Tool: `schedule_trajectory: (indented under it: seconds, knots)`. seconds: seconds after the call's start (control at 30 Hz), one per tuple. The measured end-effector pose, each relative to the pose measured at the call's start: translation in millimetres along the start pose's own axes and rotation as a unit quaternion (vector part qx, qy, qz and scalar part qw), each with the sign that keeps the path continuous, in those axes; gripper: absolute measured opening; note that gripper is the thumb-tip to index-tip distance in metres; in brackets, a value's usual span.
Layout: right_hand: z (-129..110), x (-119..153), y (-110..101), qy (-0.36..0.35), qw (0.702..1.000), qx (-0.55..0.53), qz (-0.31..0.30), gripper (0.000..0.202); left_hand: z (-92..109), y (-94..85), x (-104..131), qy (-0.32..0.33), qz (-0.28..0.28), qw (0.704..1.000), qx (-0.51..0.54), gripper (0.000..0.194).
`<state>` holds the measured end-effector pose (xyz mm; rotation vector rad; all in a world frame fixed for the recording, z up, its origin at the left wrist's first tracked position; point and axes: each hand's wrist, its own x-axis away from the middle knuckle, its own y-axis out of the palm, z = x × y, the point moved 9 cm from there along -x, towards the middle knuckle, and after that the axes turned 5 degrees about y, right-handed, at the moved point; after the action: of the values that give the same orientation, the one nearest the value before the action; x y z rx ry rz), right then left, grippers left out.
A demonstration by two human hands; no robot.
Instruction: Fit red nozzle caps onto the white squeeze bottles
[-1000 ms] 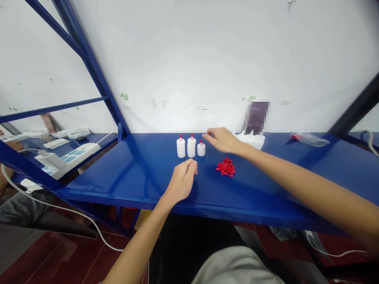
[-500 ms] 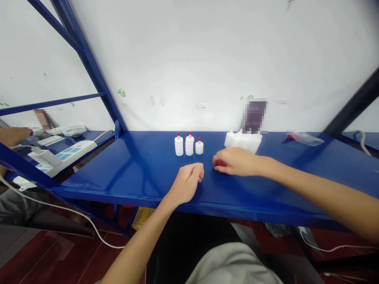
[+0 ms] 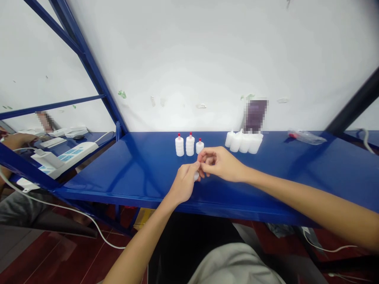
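Note:
My left hand (image 3: 186,181) is closed around a small white plastic bottle (image 3: 196,176); only a bit of its body shows between the fingers. My right hand (image 3: 217,162) meets it from the right, thumb and forefinger pinched together at the bottle's top. Whatever those fingertips hold is hidden. Just behind the hands stand two tall ribbed white bottles with red caps, a left one (image 3: 179,146) and a right one (image 3: 190,145), and beside them a shorter red-capped bottle (image 3: 200,146), partly covered by my right hand.
Several white bottles without red caps (image 3: 244,142) stand in a cluster at the back right, before a blurred dark object (image 3: 256,115). A clear plastic bag (image 3: 308,137) with something red lies farther right. On the left, beyond the blue frame, are a power strip (image 3: 69,156) and another person's hand (image 3: 22,140).
My right hand has left the small red pieces on the table and moved left to my left hand. The left hand has stayed nearly in place, gripping the bottle.

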<state>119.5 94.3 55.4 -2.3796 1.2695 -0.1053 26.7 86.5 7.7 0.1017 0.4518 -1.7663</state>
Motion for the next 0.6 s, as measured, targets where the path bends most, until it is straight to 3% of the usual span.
schedule_trajectory:
  seconds: [0.17, 0.3, 0.43, 0.6]
  knots:
    - [0, 4, 5, -0.024, 1.000, 0.009, -0.002, 0.004, 7, -0.3, 0, 0.027, 0.001, 1.000, 0.003, 0.050]
    - [0, 6, 8, -0.044, 0.999, 0.026, -0.003, 0.010, 6, -0.9, 0, 0.023, 0.004, 0.999, 0.022, 0.037]
    - [5, 7, 13, -0.031, 0.999, -0.002, -0.008, 0.011, 5, -0.1, -1, 0.021, -0.002, 0.997, 0.072, 0.024]
    - [9, 8, 19, -0.039, 0.997, -0.066, -0.008, 0.020, 9, 0.0, 0, 0.041, -0.003, 0.991, 0.125, 0.024]
